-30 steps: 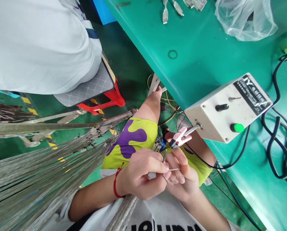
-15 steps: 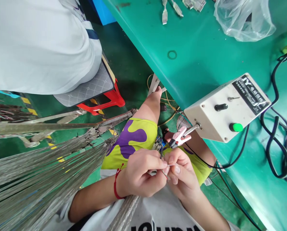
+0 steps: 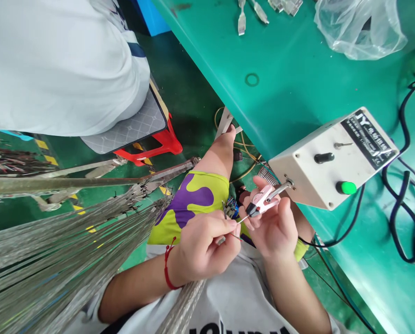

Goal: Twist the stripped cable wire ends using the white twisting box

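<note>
My left hand [image 3: 203,246] is closed round a silver braided cable [image 3: 182,306] that runs down over my lap, with thin coloured wire ends sticking out past its thumb. My right hand [image 3: 273,225] is raised to a pink clip [image 3: 261,202] on a metal shaft that sticks out of a beige control box [image 3: 332,160]. Its fingers pinch the clip, and a thin wire runs from the clip's jaws back to my left hand.
The box has a black knob and a green button and sits at the edge of a green bench [image 3: 290,79]. Black cables [image 3: 402,208] loop at its right. A plastic bag [image 3: 360,28] and connectors lie farther back. Cable bundles [image 3: 61,241] fan out left. Another person [image 3: 54,65] sits on a red stool.
My right hand has left the wire ends at my left hand and risen to the pink clip, drawing one thin wire to its jaws. My left hand has stayed put.
</note>
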{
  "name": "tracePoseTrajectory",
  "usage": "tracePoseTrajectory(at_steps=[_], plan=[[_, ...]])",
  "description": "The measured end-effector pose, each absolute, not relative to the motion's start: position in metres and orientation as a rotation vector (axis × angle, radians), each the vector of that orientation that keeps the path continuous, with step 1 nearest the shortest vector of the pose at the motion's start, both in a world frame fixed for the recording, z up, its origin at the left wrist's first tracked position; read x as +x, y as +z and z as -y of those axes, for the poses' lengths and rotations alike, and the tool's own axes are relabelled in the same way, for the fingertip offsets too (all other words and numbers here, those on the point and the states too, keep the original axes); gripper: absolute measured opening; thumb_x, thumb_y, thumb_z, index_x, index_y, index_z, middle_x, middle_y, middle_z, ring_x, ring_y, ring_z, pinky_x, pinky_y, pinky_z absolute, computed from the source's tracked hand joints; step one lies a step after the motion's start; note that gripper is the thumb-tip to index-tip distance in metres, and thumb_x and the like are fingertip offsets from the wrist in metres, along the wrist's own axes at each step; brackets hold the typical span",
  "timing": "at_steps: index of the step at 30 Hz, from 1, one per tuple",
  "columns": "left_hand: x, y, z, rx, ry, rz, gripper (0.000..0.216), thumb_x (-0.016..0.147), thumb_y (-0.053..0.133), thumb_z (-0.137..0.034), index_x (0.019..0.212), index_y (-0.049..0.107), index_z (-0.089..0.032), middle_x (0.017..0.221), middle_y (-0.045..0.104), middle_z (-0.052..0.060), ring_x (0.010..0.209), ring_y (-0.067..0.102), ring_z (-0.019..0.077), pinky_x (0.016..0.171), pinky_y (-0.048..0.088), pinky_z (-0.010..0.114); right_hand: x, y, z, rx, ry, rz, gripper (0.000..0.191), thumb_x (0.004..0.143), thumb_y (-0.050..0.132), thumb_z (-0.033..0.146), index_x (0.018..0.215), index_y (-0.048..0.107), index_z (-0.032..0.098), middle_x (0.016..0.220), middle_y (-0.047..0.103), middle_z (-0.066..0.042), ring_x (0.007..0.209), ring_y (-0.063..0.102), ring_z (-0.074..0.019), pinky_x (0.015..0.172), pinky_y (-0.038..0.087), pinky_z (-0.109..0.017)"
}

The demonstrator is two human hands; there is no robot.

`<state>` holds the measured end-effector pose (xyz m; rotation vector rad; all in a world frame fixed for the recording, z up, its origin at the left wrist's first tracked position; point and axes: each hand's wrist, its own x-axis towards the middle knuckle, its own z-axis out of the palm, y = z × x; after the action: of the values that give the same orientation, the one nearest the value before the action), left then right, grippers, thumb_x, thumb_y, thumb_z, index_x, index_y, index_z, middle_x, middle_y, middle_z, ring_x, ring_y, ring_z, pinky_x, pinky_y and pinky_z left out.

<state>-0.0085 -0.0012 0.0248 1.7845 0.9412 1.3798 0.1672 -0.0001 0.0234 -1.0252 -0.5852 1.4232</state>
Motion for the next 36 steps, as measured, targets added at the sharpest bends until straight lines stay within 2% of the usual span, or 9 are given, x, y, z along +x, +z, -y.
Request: tracePoseTrajectory(at_steps=[3, 6, 8, 11, 18, 27, 30, 33, 36], plan=[[-0.007, 0.025, -0.001, 1.83, 1.397, -0.955, 0.027, 0.102, 0.076, -0.001, 0.118, 0.072, -0.022, 0.072, 0.066, -0.009, 0.049, 0.049, 0.0078, 0.051, 0.045, 0.02, 0.167, 0.018, -0.009, -0.816, 1.536, 0.569, 0.044, 0.112, 0.082, 0.072, 0.131, 0.088, 0.032, 0.061, 0.038, 0.011, 0.049, 0.015, -0.0136, 0.04, 0.024, -0.027], [-0.005, 0.025, -0.003, 1.862, 1.408, -0.947, 0.026, 0.101, 0.075, -0.001, 0.118, 0.073, -0.021, 0.077, 0.075, -0.005, 0.052, 0.055, 0.0089, 0.052, 0.048, 0.021, 0.164, 0.01, -0.012, -0.698, 1.593, 0.517, 0.042, 0.109, 0.085, 0.075, 0.118, 0.088, 0.034, 0.059, 0.025, 0.013, 0.049, 0.008, -0.0142, 0.037, 0.015, -0.026], [-0.005, 0.025, -0.003, 1.863, 1.405, -0.94, 0.027, 0.1, 0.075, 0.0, 0.118, 0.073, -0.021, 0.079, 0.078, -0.003, 0.053, 0.058, 0.0095, 0.053, 0.049, 0.022, 0.161, 0.007, -0.013, -0.722, 1.571, 0.485, 0.047, 0.102, 0.09, 0.081, 0.106, 0.083, 0.034, 0.059, 0.022, 0.013, 0.051, 0.006, -0.0148, 0.038, 0.013, -0.026], [-0.005, 0.026, -0.004, 1.864, 1.394, -0.954, 0.027, 0.101, 0.076, -0.001, 0.118, 0.074, -0.021, 0.077, 0.076, -0.004, 0.054, 0.06, 0.0102, 0.056, 0.052, 0.022, 0.158, 0.006, -0.015, -0.835, 1.515, 0.468, 0.054, 0.096, 0.094, 0.085, 0.095, 0.075, 0.035, 0.058, 0.022, 0.012, 0.054, 0.008, -0.0165, 0.04, 0.017, -0.028], [-0.003, 0.025, -0.005, 1.866, 1.377, -1.025, 0.022, 0.106, 0.08, -0.006, 0.119, 0.075, -0.023, 0.073, 0.071, -0.007, 0.051, 0.054, 0.0088, 0.056, 0.052, 0.021, 0.158, 0.012, -0.018, -0.816, 1.527, 0.472, 0.053, 0.098, 0.095, 0.082, 0.093, 0.072, 0.034, 0.055, 0.012, 0.014, 0.052, 0.005, -0.0159, 0.038, 0.016, -0.025], [-0.003, 0.024, -0.004, 1.859, 1.348, -1.029, 0.018, 0.11, 0.076, -0.007, 0.115, 0.073, -0.024, 0.077, 0.075, -0.006, 0.054, 0.06, 0.0092, 0.059, 0.056, 0.021, 0.158, 0.011, -0.016, -0.755, 1.54, 0.491, 0.049, 0.099, 0.095, 0.082, 0.103, 0.083, 0.034, 0.057, 0.022, 0.013, 0.049, 0.008, -0.0142, 0.04, 0.017, -0.027], [-0.004, 0.025, -0.004, 1.855, 1.342, -1.006, 0.02, 0.108, 0.075, -0.005, 0.116, 0.072, -0.023, 0.076, 0.074, -0.006, 0.054, 0.059, 0.0089, 0.057, 0.054, 0.021, 0.16, 0.01, -0.015, -0.791, 1.522, 0.536, 0.05, 0.098, 0.095, 0.083, 0.107, 0.085, 0.034, 0.054, 0.026, 0.014, 0.048, 0.012, -0.0136, 0.042, 0.023, -0.027], [-0.004, 0.026, -0.005, 1.852, 1.332, -0.975, 0.024, 0.106, 0.074, -0.001, 0.117, 0.071, -0.023, 0.076, 0.073, -0.007, 0.053, 0.056, 0.0081, 0.054, 0.05, 0.02, 0.168, 0.013, -0.008, -0.987, 1.384, 0.76, 0.066, 0.106, 0.076, 0.094, 0.099, 0.086, 0.029, 0.049, 0.038, 0.011, 0.044, 0.026, -0.014, 0.046, 0.033, -0.029], [-0.003, 0.026, -0.006, 1.835, 1.332, -0.948, 0.027, 0.105, 0.073, 0.001, 0.116, 0.068, -0.023, 0.077, 0.07, -0.008, 0.054, 0.052, 0.0075, 0.052, 0.045, 0.02, 0.186, 0.026, 0.013, -1.192, 1.169, 1.127, 0.068, 0.117, 0.071, 0.079, 0.08, 0.085, 0.024, 0.053, 0.061, 0.001, 0.045, 0.049, -0.0157, 0.048, 0.04, -0.032]])
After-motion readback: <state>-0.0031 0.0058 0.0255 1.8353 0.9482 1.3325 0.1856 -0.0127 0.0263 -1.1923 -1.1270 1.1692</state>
